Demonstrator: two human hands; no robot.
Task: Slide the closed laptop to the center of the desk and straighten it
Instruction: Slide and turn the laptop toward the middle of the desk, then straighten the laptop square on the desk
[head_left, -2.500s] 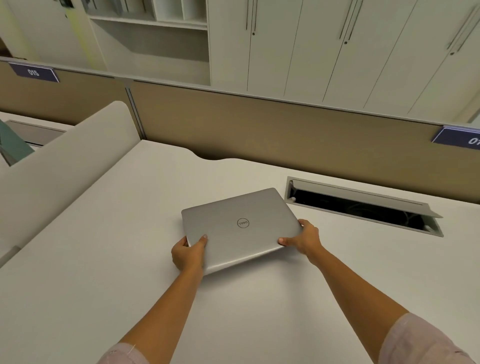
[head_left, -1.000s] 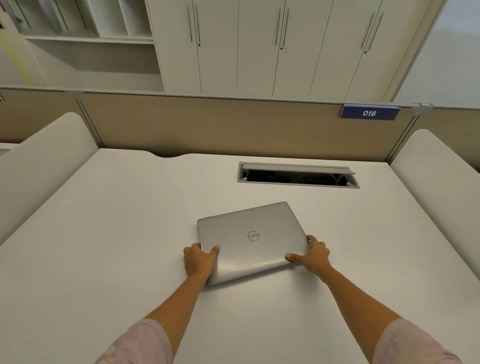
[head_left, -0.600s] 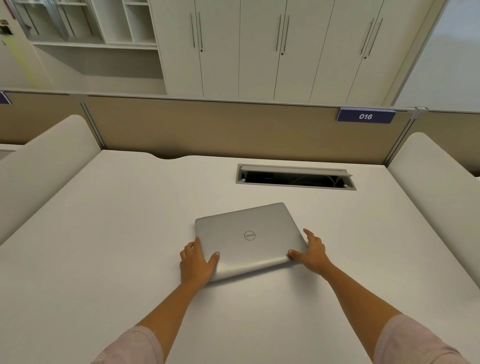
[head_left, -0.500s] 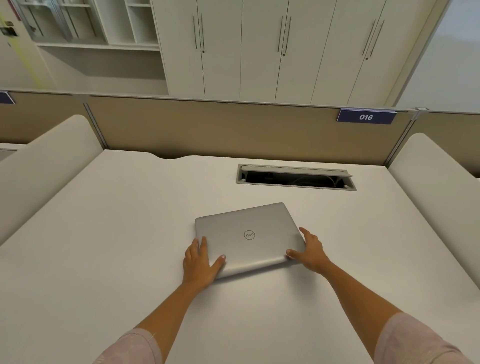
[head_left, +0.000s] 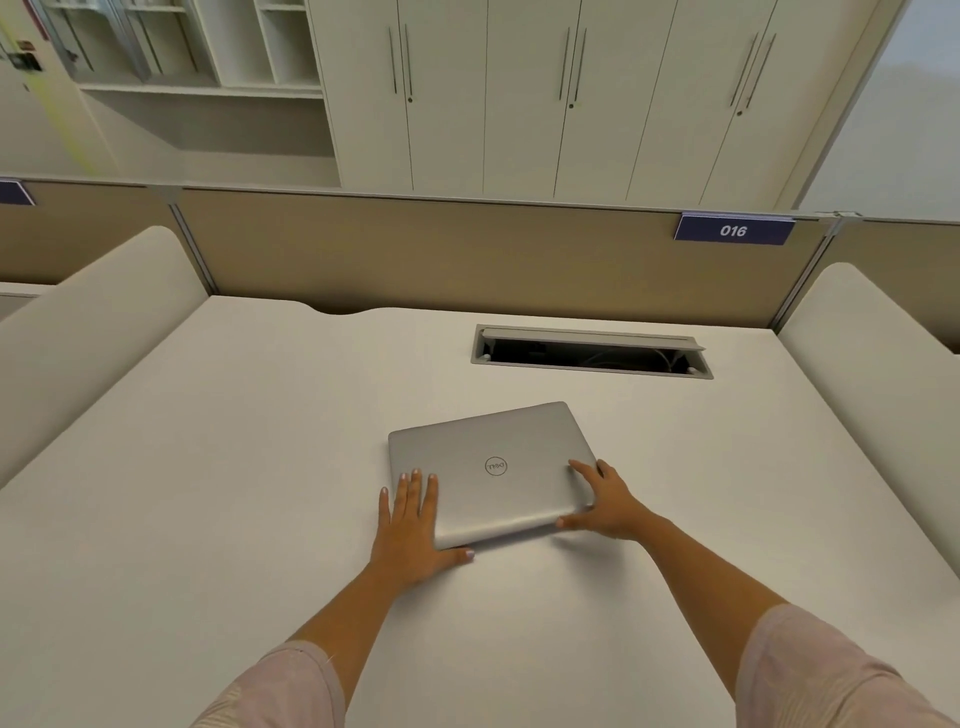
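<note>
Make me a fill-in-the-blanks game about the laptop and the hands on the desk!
1. The lid of the silver laptop is ____.
2. The left hand lies flat on the laptop's near ____ corner.
3. The blue sign on the divider shows the number ____.
4. Behind the laptop, the cable slot in the desk is ____.

Missing words: closed; left; 016; open

The hands (head_left: 415, 525) hide the laptop's (head_left: 493, 467) near corners.
</note>
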